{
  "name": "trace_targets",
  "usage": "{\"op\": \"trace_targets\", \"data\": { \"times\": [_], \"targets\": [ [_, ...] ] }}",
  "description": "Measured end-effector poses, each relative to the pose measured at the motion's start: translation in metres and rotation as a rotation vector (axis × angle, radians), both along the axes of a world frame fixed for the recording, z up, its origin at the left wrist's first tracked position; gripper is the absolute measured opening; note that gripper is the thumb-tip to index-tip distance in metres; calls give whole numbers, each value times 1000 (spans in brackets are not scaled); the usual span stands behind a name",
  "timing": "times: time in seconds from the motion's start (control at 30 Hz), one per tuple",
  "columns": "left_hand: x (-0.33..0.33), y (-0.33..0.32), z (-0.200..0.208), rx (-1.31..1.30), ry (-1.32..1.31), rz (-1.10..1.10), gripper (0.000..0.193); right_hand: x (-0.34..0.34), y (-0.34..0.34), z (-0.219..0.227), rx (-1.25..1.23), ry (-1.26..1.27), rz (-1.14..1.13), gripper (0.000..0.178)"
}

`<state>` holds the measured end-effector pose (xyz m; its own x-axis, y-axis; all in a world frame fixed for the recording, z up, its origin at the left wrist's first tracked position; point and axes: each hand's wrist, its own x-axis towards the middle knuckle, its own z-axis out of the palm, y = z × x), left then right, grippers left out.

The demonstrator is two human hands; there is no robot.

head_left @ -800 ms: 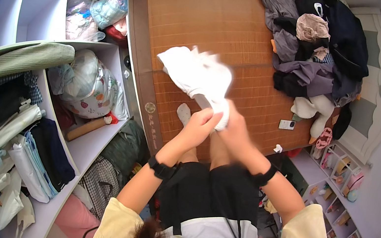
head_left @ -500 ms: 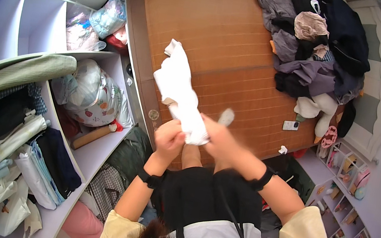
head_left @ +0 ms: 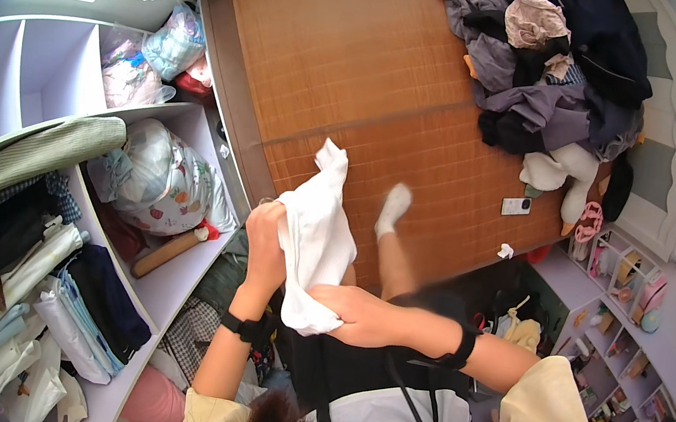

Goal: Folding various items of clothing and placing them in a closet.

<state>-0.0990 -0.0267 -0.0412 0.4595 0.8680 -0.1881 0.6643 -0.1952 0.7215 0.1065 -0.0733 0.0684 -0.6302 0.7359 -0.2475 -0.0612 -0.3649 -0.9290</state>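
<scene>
A white garment (head_left: 322,231), bunched and hanging in folds, is stretched between my two hands in front of my lap. Its narrow far end points away over the brown mat. My left hand (head_left: 266,239) is closed on the garment's left edge, fingers partly behind the cloth. Lower and to the right, my right hand (head_left: 357,313) grips the near end, thumb on top. The folds hide the garment's exact kind.
A brown mat (head_left: 337,52) covers the bed ahead. A heap of dark clothes (head_left: 548,112) lies far right, near a phone (head_left: 516,207). Shelves with folded clothes (head_left: 76,329) and stuffed bags (head_left: 167,175) stand left. My leg with a white sock (head_left: 394,207) rests on the mat.
The garment has come nearer to my body and spread wider. My left hand has moved up and left along its edge; my right hand has moved down. One leg now shows farther out on the mat.
</scene>
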Motion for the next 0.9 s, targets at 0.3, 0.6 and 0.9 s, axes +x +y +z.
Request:
{"op": "trace_targets", "data": {
  "times": [0.3,0.6,0.9],
  "targets": [
    [31,6,-7,-325,-189,-438,36,40,-20,37,-204,192,180,13],
    [-19,-6,-3,-75,-121,445,5,132,-10,-18,416,-768,-347,12],
    [-19,-7,72,-234,43,-140,24,200,-49,-48,667,-1104,-125,27]
  ]
}}
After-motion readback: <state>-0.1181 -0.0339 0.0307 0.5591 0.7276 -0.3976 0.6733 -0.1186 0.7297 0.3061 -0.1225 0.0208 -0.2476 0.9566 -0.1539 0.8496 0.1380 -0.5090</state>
